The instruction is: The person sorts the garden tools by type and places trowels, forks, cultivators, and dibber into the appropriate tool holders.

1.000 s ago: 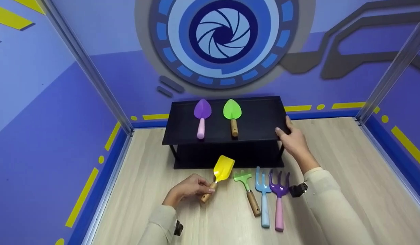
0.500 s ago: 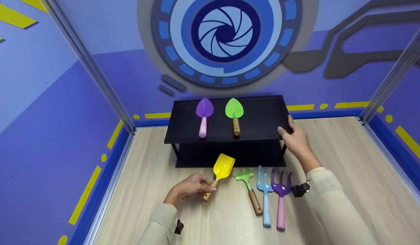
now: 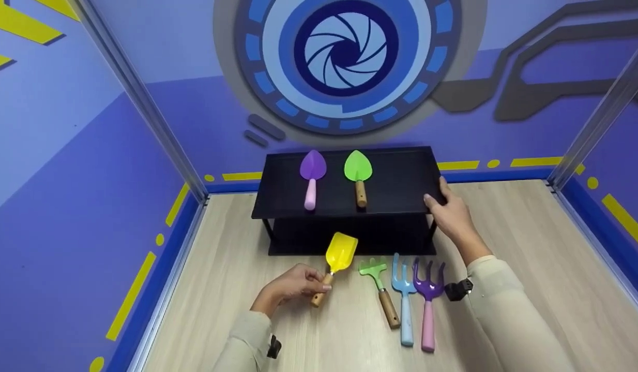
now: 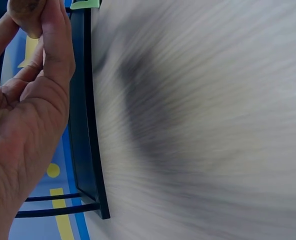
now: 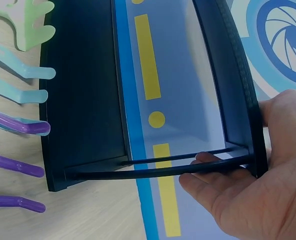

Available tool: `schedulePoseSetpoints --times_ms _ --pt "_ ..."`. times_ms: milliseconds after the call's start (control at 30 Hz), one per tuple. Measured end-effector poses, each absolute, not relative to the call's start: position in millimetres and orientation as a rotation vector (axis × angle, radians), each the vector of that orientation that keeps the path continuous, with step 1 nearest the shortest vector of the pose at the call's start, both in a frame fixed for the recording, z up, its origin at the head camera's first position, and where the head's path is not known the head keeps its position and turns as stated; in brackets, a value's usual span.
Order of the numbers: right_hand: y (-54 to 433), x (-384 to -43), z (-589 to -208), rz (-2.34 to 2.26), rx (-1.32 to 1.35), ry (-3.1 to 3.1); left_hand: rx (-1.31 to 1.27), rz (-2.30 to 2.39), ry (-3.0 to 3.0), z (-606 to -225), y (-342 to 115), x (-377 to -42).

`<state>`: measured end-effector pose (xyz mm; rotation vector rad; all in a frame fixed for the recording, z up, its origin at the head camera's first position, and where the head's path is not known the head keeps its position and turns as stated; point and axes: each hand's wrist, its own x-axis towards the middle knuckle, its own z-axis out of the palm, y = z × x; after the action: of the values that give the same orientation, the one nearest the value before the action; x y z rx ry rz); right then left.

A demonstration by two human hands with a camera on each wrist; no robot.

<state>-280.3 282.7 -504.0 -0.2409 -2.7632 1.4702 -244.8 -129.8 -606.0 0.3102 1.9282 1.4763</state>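
Observation:
In the head view my left hand pinches the wooden handle of a yellow garden scoop, held just in front of a black two-tier shelf. The left wrist view shows the handle's end between thumb and fingers. My right hand grips the right end of the shelf's top, thumb above; in the right wrist view its fingers curl by the side post. On the top tier lie a purple trowel with a pink handle and a green trowel with a wooden one.
A green rake, a light blue fork and a purple fork with a pink handle lie side by side on the wooden surface before the shelf. Blue patterned walls stand behind and at both sides.
The whole head view has shifted slightly. My left hand still holds the scoop in front of the shelf, and the right hand keeps its grip on the shelf's end.

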Motion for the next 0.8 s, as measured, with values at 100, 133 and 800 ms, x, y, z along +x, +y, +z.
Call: schedulePoseSetpoints --times_ms 100,133,800 --pt "282.4 -280.2 -504.4 1.471 -0.239 -2.762 0.316 1.476 1.921 -603.8 -127.9 -244.2" --pt "282.4 -280.3 -504.3 1.472 -0.242 -2.762 0.317 1.474 1.920 -602.8 -127.1 -244.1" --pt "282.9 -281.1 -504.9 1.449 -0.282 -2.759 0.373 1.424 1.932 -585.5 -108.3 -240.1"
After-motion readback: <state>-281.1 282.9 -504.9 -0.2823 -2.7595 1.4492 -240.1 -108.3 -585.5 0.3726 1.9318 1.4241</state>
